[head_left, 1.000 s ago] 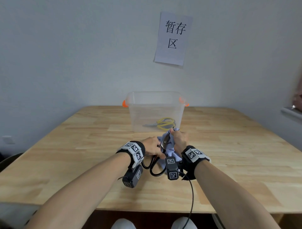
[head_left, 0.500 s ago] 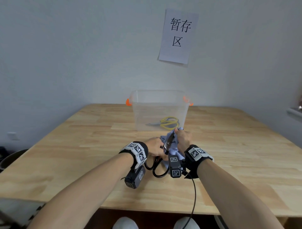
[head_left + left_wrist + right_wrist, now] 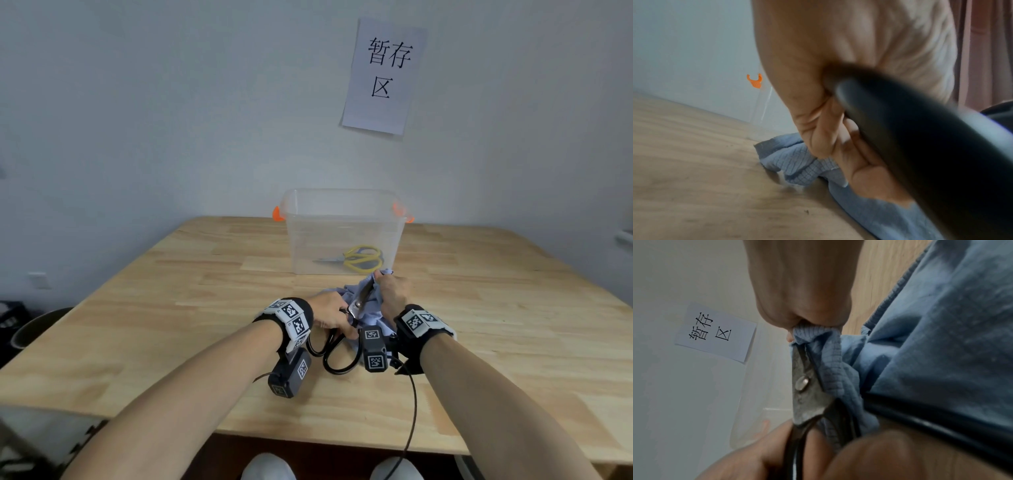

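Left hand [image 3: 330, 313] grips black scissors [image 3: 358, 305] by the handles | right hand [image 3: 394, 291] pinches blue cloth [image 3: 373, 317] over blade tip | both just before clear bin [image 3: 342, 233] | hands close together

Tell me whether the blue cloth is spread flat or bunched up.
Bunched up: the blue cloth lies in folds on the table, and the right hand pinches one edge over the scissors.

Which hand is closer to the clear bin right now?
Right. The right hand pinches the blue cloth just in front of the clear bin; the left hand grips the black-handled scissors farther back.
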The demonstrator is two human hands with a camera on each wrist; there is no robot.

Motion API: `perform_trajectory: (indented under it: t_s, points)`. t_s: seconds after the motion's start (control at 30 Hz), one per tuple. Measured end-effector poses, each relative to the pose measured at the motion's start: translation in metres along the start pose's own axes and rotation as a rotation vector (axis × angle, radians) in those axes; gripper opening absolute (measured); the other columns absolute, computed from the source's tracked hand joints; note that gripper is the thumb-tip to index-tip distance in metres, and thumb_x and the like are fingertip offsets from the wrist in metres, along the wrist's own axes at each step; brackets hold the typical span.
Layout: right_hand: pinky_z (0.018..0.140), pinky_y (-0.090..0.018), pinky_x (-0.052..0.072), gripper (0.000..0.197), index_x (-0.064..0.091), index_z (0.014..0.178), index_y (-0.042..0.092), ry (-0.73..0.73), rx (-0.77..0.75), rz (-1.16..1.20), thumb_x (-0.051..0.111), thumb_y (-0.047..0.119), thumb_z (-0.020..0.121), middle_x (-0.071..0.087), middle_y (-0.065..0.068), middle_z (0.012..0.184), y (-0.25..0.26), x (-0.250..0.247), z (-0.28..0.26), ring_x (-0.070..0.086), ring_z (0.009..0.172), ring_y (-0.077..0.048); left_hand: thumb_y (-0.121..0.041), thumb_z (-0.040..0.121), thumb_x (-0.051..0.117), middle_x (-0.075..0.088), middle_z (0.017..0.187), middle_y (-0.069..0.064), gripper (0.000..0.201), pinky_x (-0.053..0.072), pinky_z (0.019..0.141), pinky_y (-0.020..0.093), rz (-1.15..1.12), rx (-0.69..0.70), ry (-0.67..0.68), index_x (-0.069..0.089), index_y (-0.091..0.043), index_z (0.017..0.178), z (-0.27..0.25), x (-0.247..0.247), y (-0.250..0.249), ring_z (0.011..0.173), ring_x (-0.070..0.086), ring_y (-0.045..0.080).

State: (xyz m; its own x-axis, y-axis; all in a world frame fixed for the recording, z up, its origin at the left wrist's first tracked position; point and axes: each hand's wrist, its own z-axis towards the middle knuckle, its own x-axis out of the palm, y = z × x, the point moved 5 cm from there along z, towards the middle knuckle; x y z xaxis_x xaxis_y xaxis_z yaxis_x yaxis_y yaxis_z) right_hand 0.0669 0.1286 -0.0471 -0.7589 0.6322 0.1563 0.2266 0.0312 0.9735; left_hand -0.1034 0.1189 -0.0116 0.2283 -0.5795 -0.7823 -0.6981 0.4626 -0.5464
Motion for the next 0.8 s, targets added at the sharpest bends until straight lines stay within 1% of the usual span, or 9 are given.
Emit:
perform_trajectory:
  t_s: [0.17, 0.33, 0.4, 0.5, 0.53, 0.6, 0.67, 0.77, 0.8]
  points:
    - [0.070, -0.038, 0.047, 0.029, 0.058, 0.067, 0.005, 0.005, -0.014, -0.046, 0.064, 0.014, 0.094, 0.058, -0.017, 0.073, -0.002, 0.001, 0.000, 0.056, 0.072, -0.025, -0.024, 0.078, 0.082, 0.042, 0.061, -0.002, 0.044, 0.028, 0.057, 0.028, -0.043, -0.009, -0.003, 0.041, -0.018, 0.060, -0.004, -0.002, 0.006, 0.059, 0.038, 0.013]
    - [0.066, -0.037, 0.046, 0.029, 0.058, 0.071, 0.005, 0.033, -0.045, -0.154, 0.062, 0.019, 0.096, 0.058, -0.010, 0.061, 0.006, 0.002, 0.000, 0.054, 0.066, -0.027, -0.025, 0.077, 0.082, 0.041, 0.060, -0.001, 0.044, 0.026, 0.054, 0.027, -0.091, -0.006, -0.008, 0.042, -0.017, 0.060, -0.006, -0.003, 0.006, 0.057, 0.036, 0.013]
    - [0.060, -0.034, 0.043, 0.031, 0.055, 0.068, 0.007, 0.023, -0.043, -0.173, 0.060, 0.021, 0.096, 0.055, -0.008, 0.056, 0.009, -0.001, 0.005, 0.052, 0.065, -0.027, -0.025, 0.075, 0.084, 0.044, 0.060, -0.001, 0.043, 0.027, 0.055, 0.028, -0.117, -0.005, -0.010, 0.044, -0.018, 0.059, -0.006, -0.003, 0.008, 0.058, 0.038, 0.014]
    - [0.045, -0.024, 0.038, 0.040, 0.048, 0.062, 0.008, 0.016, -0.064, -0.276, 0.054, 0.017, 0.100, 0.050, -0.002, 0.042, 0.016, -0.011, 0.004, 0.048, 0.052, -0.019, -0.023, 0.071, 0.086, 0.044, 0.057, -0.001, 0.045, 0.027, 0.056, 0.028, -0.180, -0.010, -0.035, 0.044, -0.020, 0.055, -0.007, -0.004, 0.015, 0.056, 0.038, 0.014]
    - [0.044, -0.024, 0.037, 0.039, 0.049, 0.063, 0.006, 0.025, -0.077, -0.303, 0.053, 0.016, 0.100, 0.050, -0.002, 0.043, 0.016, -0.012, 0.002, 0.049, 0.050, -0.017, -0.023, 0.070, 0.086, 0.045, 0.055, -0.002, 0.045, 0.028, 0.056, 0.029, -0.210, -0.011, -0.060, 0.044, -0.020, 0.054, -0.008, -0.005, 0.018, 0.055, 0.039, 0.015]
    - [0.049, -0.026, 0.040, 0.027, 0.056, 0.075, 0.001, 0.063, -0.087, -0.358, 0.055, 0.013, 0.099, 0.055, -0.009, 0.062, 0.014, -0.009, -0.004, 0.052, 0.058, -0.019, -0.019, 0.070, 0.086, 0.047, 0.051, -0.006, 0.044, 0.030, 0.056, 0.027, -0.279, 0.002, -0.121, 0.046, -0.020, 0.052, -0.007, -0.011, 0.023, 0.053, 0.041, 0.012]
    - [0.051, -0.025, 0.042, 0.017, 0.059, 0.086, 0.000, 0.155, -0.097, -0.417, 0.055, 0.011, 0.098, 0.056, -0.014, 0.076, 0.011, -0.002, -0.011, 0.052, 0.063, -0.020, -0.013, 0.072, 0.085, 0.047, 0.047, -0.008, 0.043, 0.033, 0.053, 0.023, -0.327, 0.018, -0.166, 0.047, -0.019, 0.052, -0.006, -0.015, 0.022, 0.049, 0.043, 0.009]
    - [0.044, -0.017, 0.038, 0.025, 0.051, 0.074, 0.005, 0.285, -0.136, -0.536, 0.052, 0.009, 0.099, 0.047, -0.010, 0.069, 0.013, 0.006, -0.020, 0.044, 0.059, -0.018, -0.006, 0.074, 0.083, 0.050, 0.045, -0.008, 0.041, 0.039, 0.050, 0.018, -0.380, 0.038, -0.180, 0.048, -0.017, 0.054, -0.004, -0.017, 0.018, 0.043, 0.048, 0.005]
    - [0.046, -0.017, 0.038, 0.029, 0.048, 0.071, 0.007, 0.317, -0.150, -0.568, 0.049, 0.010, 0.100, 0.046, -0.008, 0.067, 0.014, 0.008, -0.021, 0.043, 0.059, -0.017, -0.006, 0.075, 0.082, 0.051, 0.045, -0.008, 0.040, 0.040, 0.048, 0.016, -0.384, 0.042, -0.178, 0.049, -0.016, 0.055, -0.004, -0.017, 0.017, 0.042, 0.049, 0.004]
